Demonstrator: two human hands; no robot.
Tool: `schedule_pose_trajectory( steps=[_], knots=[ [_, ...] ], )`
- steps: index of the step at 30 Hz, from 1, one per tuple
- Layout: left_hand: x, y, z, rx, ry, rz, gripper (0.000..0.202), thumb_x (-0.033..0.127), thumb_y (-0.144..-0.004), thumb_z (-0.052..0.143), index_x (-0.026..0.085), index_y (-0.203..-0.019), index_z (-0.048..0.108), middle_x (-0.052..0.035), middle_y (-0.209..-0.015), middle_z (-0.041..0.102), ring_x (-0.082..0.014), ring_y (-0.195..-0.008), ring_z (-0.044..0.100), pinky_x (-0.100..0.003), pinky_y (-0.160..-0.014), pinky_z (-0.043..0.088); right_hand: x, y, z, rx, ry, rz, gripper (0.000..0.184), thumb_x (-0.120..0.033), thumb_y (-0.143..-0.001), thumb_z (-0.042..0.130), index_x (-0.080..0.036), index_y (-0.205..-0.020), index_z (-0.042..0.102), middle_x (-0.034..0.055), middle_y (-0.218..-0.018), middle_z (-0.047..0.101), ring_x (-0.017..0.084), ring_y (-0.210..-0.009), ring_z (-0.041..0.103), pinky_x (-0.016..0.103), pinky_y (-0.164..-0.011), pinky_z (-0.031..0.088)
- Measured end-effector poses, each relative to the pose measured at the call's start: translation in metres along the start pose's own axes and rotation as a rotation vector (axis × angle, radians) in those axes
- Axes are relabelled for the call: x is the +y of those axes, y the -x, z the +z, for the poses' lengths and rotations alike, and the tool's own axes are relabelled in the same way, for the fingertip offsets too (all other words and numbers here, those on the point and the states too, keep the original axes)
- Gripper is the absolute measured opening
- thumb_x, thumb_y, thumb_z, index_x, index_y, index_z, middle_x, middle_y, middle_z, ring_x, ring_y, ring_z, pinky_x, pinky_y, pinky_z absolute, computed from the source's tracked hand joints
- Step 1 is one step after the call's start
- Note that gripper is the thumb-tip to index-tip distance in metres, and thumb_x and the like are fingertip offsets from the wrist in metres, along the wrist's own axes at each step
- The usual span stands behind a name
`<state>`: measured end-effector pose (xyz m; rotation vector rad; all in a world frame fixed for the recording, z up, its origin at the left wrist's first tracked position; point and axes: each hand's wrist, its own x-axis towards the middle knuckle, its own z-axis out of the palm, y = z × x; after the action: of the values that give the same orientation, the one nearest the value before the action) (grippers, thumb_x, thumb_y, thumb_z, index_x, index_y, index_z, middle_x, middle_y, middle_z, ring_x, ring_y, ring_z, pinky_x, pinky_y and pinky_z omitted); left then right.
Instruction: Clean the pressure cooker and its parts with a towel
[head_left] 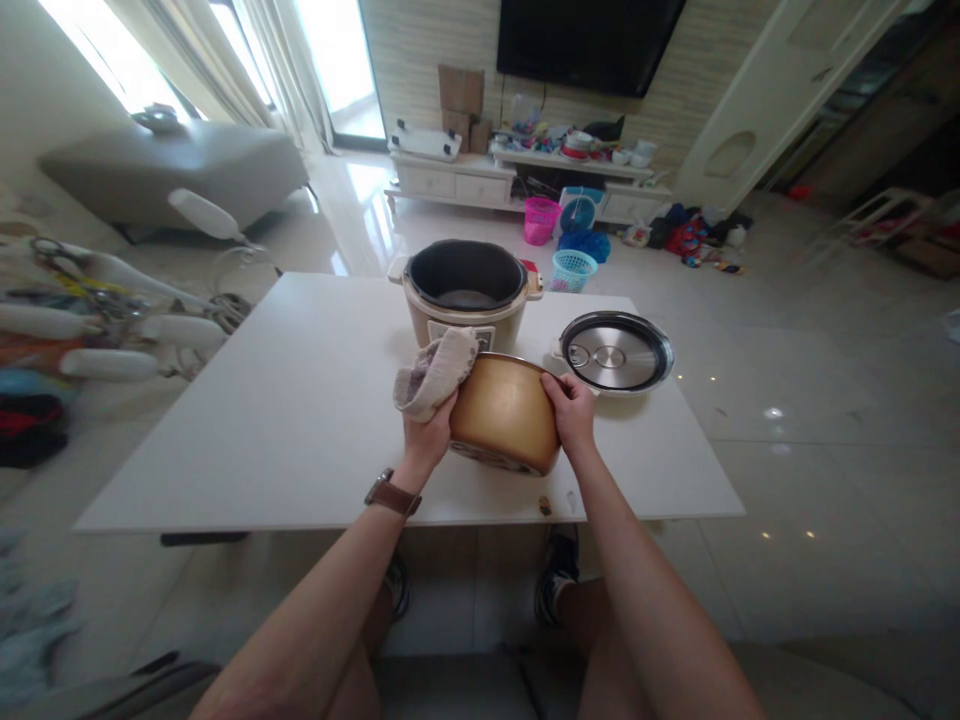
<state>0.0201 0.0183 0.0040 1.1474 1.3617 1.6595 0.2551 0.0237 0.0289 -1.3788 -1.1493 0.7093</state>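
Observation:
A gold-coloured inner pot is tilted on its side over the white table, its opening turned away from me. My left hand grips a beige cloth and presses it against the pot's left side. My right hand clasps the pot's right rim. Behind the pot stands the cream rice cooker base, open and dark inside.
The cooker's steel lid lies upside down on the table to the right. Two small crumbs sit near the front edge. Clutter with white handles lies to the left. Plastic baskets stand on the floor beyond.

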Motion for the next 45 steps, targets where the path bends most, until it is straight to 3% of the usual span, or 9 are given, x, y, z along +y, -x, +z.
schedule_pose_trajectory(
  steps=[5, 12, 17, 20, 24, 27, 32, 36, 45],
  knots=[
    [0.0, -0.005, -0.006, -0.014, -0.012, 0.008, 0.048, 0.039, -0.085, 0.082, 0.021, -0.128, 0.072, -0.011, -0.142, 0.071, -0.0299, -0.144, 0.058, -0.048, -0.133, 0.03, 0.004, 0.003, 0.007, 0.008, -0.043, 0.059, 0.065, -0.074, -0.077, 0.075, -0.025, -0.059, 0.036, -0.0071, -0.059, 0.031, 0.011, -0.061, 0.028, 0.029, -0.056, 0.021],
    [-0.02, -0.029, -0.008, 0.154, 0.134, -0.336, 0.028, 0.029, -0.081, 0.079, 0.019, -0.108, 0.079, -0.0099, -0.128, 0.078, -0.0291, -0.137, 0.064, -0.045, -0.129, 0.038, 0.01, 0.006, 0.011, 0.038, -0.083, 0.062, 0.069, -0.08, -0.074, 0.073, -0.026, -0.06, 0.032, -0.007, -0.06, 0.029, 0.011, -0.06, 0.026, 0.029, -0.055, 0.022],
    [-0.032, -0.037, -0.014, 0.096, 0.25, -0.603, 0.021, 0.03, -0.08, 0.076, 0.015, -0.094, 0.076, -0.0119, -0.108, 0.081, -0.0309, -0.121, 0.073, -0.048, -0.112, 0.056, 0.01, 0.006, 0.014, 0.04, -0.014, 0.029, 0.067, -0.085, -0.079, 0.064, -0.027, -0.06, 0.035, -0.0061, -0.06, 0.03, 0.013, -0.061, 0.03, 0.03, -0.057, 0.026],
    [-0.03, -0.038, -0.014, 0.124, 0.272, -0.531, 0.023, 0.029, -0.081, 0.074, 0.015, -0.1, 0.076, -0.0131, -0.119, 0.08, -0.0295, -0.126, 0.071, -0.047, -0.115, 0.054, 0.004, 0.002, 0.01, -0.006, 0.028, -0.046, 0.055, -0.076, -0.085, 0.062, -0.024, -0.067, 0.051, -0.0029, -0.064, 0.046, 0.016, -0.067, 0.043, 0.03, -0.063, 0.035],
    [-0.016, -0.031, -0.01, 0.163, 0.179, -0.29, 0.031, 0.027, -0.083, 0.077, 0.017, -0.112, 0.076, -0.0117, -0.138, 0.073, -0.0267, -0.14, 0.062, -0.043, -0.13, 0.037, -0.005, 0.0, 0.005, -0.033, 0.006, -0.074, 0.041, -0.062, -0.087, 0.063, -0.022, -0.08, 0.065, 0.0016, -0.075, 0.061, 0.02, -0.076, 0.053, 0.031, -0.07, 0.042],
    [-0.001, -0.019, -0.007, 0.108, 0.106, -0.164, 0.035, 0.027, -0.083, 0.08, 0.019, -0.117, 0.076, -0.0093, -0.138, 0.073, -0.0265, -0.144, 0.058, -0.04, -0.133, 0.031, -0.007, 0.002, 0.005, -0.033, -0.022, -0.031, 0.043, -0.063, -0.084, 0.068, -0.022, -0.073, 0.061, -0.0013, -0.068, 0.055, 0.017, -0.07, 0.048, 0.029, -0.065, 0.038],
    [0.017, -0.002, -0.005, 0.028, 0.055, -0.055, 0.046, 0.022, -0.076, 0.088, 0.021, -0.121, 0.075, -0.0086, -0.14, 0.071, -0.0282, -0.149, 0.053, -0.04, -0.134, 0.026, -0.001, 0.005, 0.009, 0.023, -0.003, 0.031, 0.064, -0.075, -0.077, 0.075, -0.025, -0.059, 0.039, -0.0065, -0.059, 0.033, 0.011, -0.061, 0.031, 0.029, -0.056, 0.025],
    [0.012, -0.01, -0.004, 0.084, 0.08, -0.122, 0.038, 0.024, -0.081, 0.084, 0.019, -0.118, 0.076, -0.0081, -0.137, 0.073, -0.027, -0.143, 0.058, -0.04, -0.132, 0.031, 0.009, 0.005, 0.011, 0.04, -0.028, 0.04, 0.07, -0.081, -0.075, 0.073, -0.026, -0.059, 0.034, -0.0071, -0.06, 0.029, 0.011, -0.06, 0.027, 0.029, -0.055, 0.023],
    [-0.025, -0.041, -0.015, 0.131, 0.223, -0.496, 0.026, 0.028, -0.083, 0.077, 0.016, -0.106, 0.078, -0.0094, -0.129, 0.078, -0.0292, -0.135, 0.065, -0.047, -0.126, 0.042, 0.016, 0.003, 0.015, 0.041, -0.056, 0.053, 0.07, -0.088, -0.074, 0.068, -0.026, -0.058, 0.039, -0.0065, -0.058, 0.033, 0.012, -0.059, 0.03, 0.029, -0.055, 0.026]
  ],
)
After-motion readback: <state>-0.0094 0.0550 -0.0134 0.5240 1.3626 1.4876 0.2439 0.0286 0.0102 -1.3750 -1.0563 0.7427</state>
